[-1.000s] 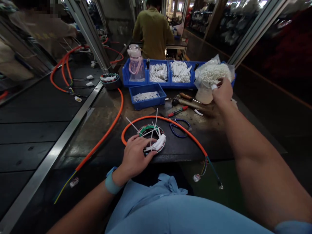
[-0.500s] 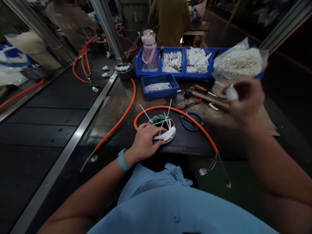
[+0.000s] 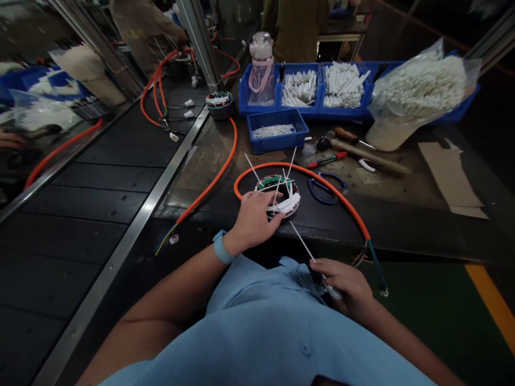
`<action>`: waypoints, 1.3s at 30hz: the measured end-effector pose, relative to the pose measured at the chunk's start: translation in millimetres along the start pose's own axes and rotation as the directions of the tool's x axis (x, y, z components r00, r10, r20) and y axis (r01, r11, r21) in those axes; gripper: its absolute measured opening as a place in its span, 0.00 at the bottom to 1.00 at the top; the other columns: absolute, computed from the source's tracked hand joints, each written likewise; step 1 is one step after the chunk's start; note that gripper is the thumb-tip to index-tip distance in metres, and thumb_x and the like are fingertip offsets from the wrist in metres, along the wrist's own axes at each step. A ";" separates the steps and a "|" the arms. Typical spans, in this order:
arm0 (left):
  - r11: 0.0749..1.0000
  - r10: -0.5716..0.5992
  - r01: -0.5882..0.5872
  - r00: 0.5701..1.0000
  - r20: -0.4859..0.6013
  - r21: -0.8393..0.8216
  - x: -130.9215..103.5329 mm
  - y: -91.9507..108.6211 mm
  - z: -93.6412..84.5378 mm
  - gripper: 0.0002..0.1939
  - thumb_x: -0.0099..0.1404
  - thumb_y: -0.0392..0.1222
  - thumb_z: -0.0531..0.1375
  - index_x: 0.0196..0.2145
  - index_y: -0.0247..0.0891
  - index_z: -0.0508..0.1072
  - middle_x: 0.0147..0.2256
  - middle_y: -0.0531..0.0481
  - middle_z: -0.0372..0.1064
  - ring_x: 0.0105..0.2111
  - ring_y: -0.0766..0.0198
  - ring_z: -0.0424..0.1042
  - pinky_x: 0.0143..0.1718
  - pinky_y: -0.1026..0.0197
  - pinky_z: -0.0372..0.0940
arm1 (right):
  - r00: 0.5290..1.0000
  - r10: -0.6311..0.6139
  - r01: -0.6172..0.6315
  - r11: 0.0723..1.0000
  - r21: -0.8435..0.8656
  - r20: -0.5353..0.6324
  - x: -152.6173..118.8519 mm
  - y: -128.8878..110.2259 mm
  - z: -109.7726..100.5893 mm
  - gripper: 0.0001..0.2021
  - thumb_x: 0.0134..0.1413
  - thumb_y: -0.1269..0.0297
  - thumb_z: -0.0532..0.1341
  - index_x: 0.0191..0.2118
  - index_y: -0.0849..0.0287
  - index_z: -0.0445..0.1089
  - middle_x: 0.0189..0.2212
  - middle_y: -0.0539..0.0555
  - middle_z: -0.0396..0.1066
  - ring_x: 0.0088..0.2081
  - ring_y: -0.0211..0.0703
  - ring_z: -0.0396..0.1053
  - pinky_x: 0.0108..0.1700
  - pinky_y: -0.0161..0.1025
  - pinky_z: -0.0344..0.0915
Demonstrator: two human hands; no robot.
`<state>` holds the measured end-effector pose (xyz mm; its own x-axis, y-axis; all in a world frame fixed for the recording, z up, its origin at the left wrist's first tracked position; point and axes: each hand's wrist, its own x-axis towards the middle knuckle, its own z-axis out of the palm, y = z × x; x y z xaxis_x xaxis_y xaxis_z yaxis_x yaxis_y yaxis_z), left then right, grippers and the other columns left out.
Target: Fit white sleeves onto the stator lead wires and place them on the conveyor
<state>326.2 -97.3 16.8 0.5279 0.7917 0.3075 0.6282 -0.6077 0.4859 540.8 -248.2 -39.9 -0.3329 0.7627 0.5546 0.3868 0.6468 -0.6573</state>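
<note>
My left hand (image 3: pixel 257 219) grips the near left side of a round wound coil ring (image 3: pixel 295 206) on the table, its thumb and fingers at the white sleeving. Thin white ties (image 3: pixel 253 169) stick up from the ring. An orange cable (image 3: pixel 338 192) curves around its far side. Near my waist my right hand (image 3: pixel 348 281) is closed on a thin white tie (image 3: pixel 302 240) that points up toward the ring. Something whitish shows under the fingers of that hand, too hidden to name.
Behind the ring stand a small blue tray (image 3: pixel 277 141) of white ties and blue bins (image 3: pixel 319 111) with white tubes and a bottle (image 3: pixel 261 69). A hammer (image 3: pixel 368 155), red marker (image 3: pixel 328 159) and blue wire loop (image 3: pixel 322 201) lie to the right.
My right hand has moved from above the table's right side down to my waist, and a thin white tie now shows in it. My left hand remains on the ring.
</note>
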 end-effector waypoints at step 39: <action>0.999 0.015 -0.019 0.995 -0.094 -0.042 -3.2 1.8 5.4 0.19 0.60 0.38 0.60 0.50 0.42 0.68 0.43 0.50 0.73 0.47 0.59 0.67 0.50 0.51 0.54 | 0.917 0.355 -0.320 0.927 0.197 -0.180 92.4 40.8 33.6 0.04 0.52 0.69 0.58 0.36 0.55 0.64 0.34 0.52 0.72 0.37 0.41 0.71 0.41 0.40 0.68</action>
<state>328.7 -101.2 12.3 0.4812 0.7848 0.3906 0.5931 -0.6196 0.5142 497.0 -151.5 -32.7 -0.0127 0.9301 0.3670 0.2957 0.3541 -0.8872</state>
